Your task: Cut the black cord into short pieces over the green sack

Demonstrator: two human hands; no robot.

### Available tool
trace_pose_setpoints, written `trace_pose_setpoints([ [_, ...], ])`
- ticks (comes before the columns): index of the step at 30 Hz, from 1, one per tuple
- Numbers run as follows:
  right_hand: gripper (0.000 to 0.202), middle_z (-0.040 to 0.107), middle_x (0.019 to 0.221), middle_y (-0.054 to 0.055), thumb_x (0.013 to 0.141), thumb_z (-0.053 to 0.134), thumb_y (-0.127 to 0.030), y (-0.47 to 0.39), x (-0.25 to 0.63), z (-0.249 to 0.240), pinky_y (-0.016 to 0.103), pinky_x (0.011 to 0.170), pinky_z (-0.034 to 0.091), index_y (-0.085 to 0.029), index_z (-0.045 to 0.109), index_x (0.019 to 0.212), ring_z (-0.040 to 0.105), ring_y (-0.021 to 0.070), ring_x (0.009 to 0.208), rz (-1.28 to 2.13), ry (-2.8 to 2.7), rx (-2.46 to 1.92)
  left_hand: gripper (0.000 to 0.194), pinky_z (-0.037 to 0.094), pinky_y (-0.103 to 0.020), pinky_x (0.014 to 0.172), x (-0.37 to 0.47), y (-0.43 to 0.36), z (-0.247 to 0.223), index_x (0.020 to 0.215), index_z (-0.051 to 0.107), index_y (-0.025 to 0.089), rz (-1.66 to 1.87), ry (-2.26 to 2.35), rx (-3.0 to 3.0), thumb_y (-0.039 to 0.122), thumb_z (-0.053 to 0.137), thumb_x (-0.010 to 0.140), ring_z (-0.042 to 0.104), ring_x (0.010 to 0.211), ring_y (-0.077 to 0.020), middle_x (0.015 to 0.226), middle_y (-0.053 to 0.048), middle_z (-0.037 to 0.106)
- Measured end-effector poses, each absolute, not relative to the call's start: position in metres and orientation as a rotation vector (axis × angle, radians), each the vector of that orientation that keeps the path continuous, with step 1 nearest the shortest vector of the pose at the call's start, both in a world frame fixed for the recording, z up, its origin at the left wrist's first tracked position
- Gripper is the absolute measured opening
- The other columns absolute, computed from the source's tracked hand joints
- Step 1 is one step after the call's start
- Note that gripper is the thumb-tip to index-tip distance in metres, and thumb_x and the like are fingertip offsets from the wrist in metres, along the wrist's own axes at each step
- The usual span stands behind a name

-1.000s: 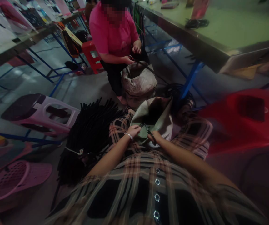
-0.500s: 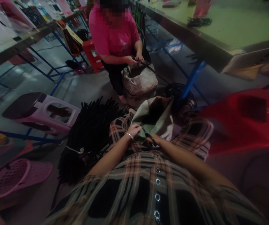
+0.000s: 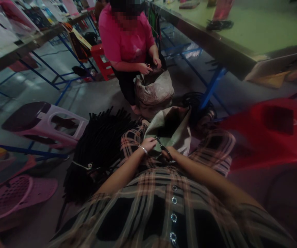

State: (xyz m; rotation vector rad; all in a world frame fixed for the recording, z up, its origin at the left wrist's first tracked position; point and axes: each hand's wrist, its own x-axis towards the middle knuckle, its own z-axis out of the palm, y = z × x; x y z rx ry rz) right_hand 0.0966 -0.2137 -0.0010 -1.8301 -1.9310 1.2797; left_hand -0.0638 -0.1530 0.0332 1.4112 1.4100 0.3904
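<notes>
My right hand is closed around the handles of a pair of dark scissors, whose blades point up and left toward my other hand. My left hand is pinched beside the blade tips; whatever it holds is too small and dark to make out. Both hands are over the near edge of an open pale sack standing between my knees, its inside in deep shadow. On the floor by my left leg lies a thick bundle of black strips, bound by a light tie.
Opposite me, a person in a pink shirt works with both hands above another sack. A pink stool and pink basket stand left; a red plastic seat is at right. A green-topped table overhangs upper right.
My hands stay nearly in place, with the scissors shifting only slightly. The other person's hands have moved apart, and the long dark strip between them no longer shows.
</notes>
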Motion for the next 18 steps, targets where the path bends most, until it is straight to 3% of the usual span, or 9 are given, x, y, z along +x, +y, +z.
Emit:
trace_pose_setpoints([
  [7, 0.022, 0.049, 0.045, 0.001, 0.076, 0.048, -0.021, -0.211, 0.098, -0.008, 0.019, 0.044, 0.026, -0.01, 0.059, 0.06, 0.044, 0.0075, 0.042, 1.363, -1.623, -1.943, 0.024, 0.033, -0.021, 0.053, -0.083, -0.148, 0.032, 0.067, 0.065, 0.016, 0.383, 1.462, 1.817, 0.034, 0.052, 0.076, 0.047, 0.056, -0.0106, 0.057, 0.001, 0.054],
  [18, 0.027, 0.047, 0.042, 0.001, 0.076, 0.047, -0.022, -0.211, 0.103, -0.003, 0.018, 0.043, 0.028, -0.012, 0.053, 0.051, 0.043, 0.0083, 0.041, 1.345, -1.524, -1.937, 0.025, 0.031, -0.021, 0.05, -0.084, -0.145, 0.011, 0.059, 0.059, 0.015, 0.479, 1.44, 1.599, 0.037, 0.052, 0.069, 0.041, 0.05, -0.0091, 0.05, 0.003, 0.047],
])
